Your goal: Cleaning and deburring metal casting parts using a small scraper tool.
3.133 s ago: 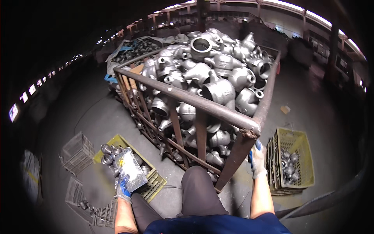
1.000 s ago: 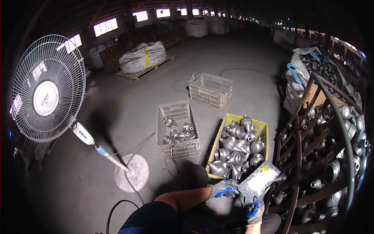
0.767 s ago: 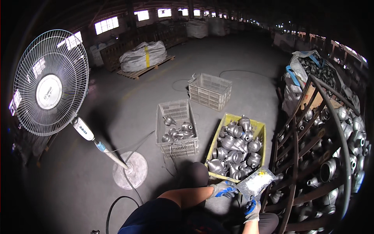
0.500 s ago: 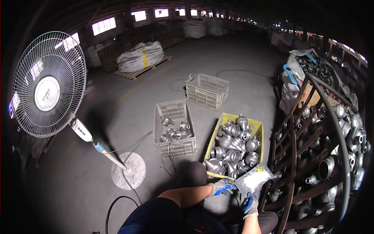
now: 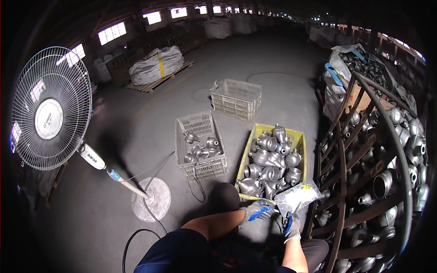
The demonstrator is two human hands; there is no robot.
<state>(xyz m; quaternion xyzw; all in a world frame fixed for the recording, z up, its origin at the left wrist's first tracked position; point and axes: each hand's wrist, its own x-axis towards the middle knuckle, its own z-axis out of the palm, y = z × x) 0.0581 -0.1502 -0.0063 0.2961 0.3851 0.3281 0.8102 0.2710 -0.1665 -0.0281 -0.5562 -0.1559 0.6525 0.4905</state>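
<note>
My right hand (image 5: 291,226) has fingers closed on the near edge of the shiny plate (image 5: 298,195), now at the yellow crate's (image 5: 297,138) near-right corner. Left hand (image 5: 258,212), just outside that crate's near rim: fingers bent, can't tell if they hold anything. Change: right's off the cage (image 5: 342,195), right of the crate, so both hands are at the plate. Castings (image 5: 268,158) heaped in the crate; grey crate (image 5: 207,168) left of it.
</note>
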